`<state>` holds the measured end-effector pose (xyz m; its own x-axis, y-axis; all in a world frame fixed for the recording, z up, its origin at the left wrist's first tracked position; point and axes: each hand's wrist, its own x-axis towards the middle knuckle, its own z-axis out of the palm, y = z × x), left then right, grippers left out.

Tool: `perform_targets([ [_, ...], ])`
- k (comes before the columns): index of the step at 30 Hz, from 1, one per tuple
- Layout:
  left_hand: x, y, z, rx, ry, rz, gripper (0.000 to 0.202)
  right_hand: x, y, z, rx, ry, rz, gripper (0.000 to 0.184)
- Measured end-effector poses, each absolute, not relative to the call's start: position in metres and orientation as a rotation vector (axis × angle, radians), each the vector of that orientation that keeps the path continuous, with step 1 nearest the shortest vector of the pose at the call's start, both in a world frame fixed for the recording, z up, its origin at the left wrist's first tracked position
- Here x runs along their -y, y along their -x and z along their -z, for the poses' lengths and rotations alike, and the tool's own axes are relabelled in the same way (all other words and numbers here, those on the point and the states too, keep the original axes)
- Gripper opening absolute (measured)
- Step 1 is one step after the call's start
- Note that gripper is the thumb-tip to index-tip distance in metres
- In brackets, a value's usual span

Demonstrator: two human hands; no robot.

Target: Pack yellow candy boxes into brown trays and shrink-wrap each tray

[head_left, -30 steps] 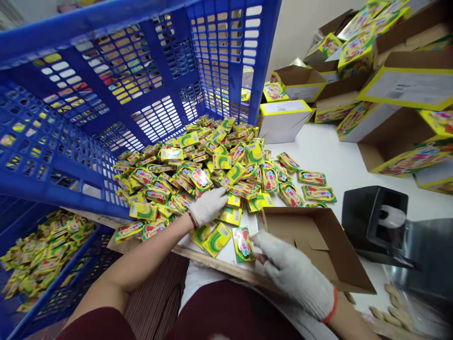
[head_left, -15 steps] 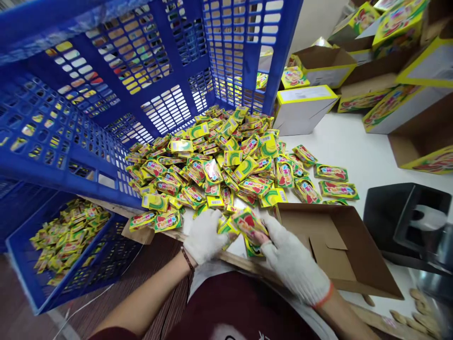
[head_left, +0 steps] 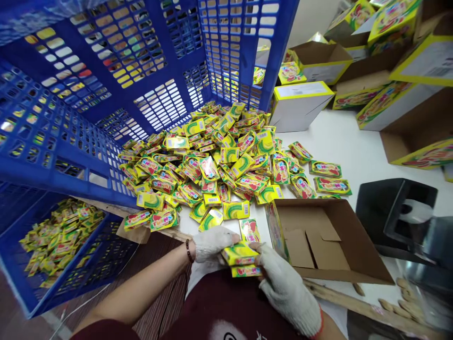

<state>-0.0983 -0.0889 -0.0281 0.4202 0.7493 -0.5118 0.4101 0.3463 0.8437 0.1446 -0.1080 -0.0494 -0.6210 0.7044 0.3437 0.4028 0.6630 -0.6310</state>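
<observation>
In the head view, the gloved left hand [head_left: 212, 243] and the gloved right hand [head_left: 288, 288] are closing together around at least 2 stacked fruit-print boxes [head_left: 240, 255], holding them by the table's wooden front edge [head_left: 177, 233]. 1 watermelon-print box [head_left: 249, 230] is lying just beyond. A narrow white strip of table is separating it from the open carton [head_left: 331, 236]. Behind, a box pile [head_left: 208, 165] is spilling from the blue crate [head_left: 283, 52]; wider white table [head_left: 331, 134] is stretching rightward, toward the black tape dispenser [head_left: 375, 212].
</observation>
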Motion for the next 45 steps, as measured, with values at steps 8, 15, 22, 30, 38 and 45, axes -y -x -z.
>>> perform_targets([
  [8, 0.038, 0.056, 0.039, -0.913, -2.683, -0.011, 0.029, 0.138, -0.193, 0.051, 2.326, 1.074, -0.532, 0.046],
  [15, 0.016, 0.051, 0.042, -0.932, -2.821, 0.189, 0.014, 0.125, -0.167, 0.034, 2.317, 1.336, -0.792, 0.019],
  [22, 0.046, 0.081, 0.028, -1.177, -2.450, -0.200, 0.019, 0.096, -0.144, 0.034, 2.404, 1.329, -0.897, 0.012],
  [30, 0.047, 0.067, 0.028, -1.806, -2.268, 0.205, 0.042, 0.081, -0.132, 0.037, 2.781, 1.400, -0.719, 0.052],
  [38, 0.037, 0.065, 0.020, -1.354, -2.106, 0.137, 0.027, 0.087, -0.147, 0.047, 2.645, 1.090, -0.413, 0.061],
  [45, 0.092, 0.096, 0.032, -2.017, -1.932, -0.207, 0.027, 0.072, -0.136, 0.040, 2.650, 1.216, -0.677, 0.049],
])
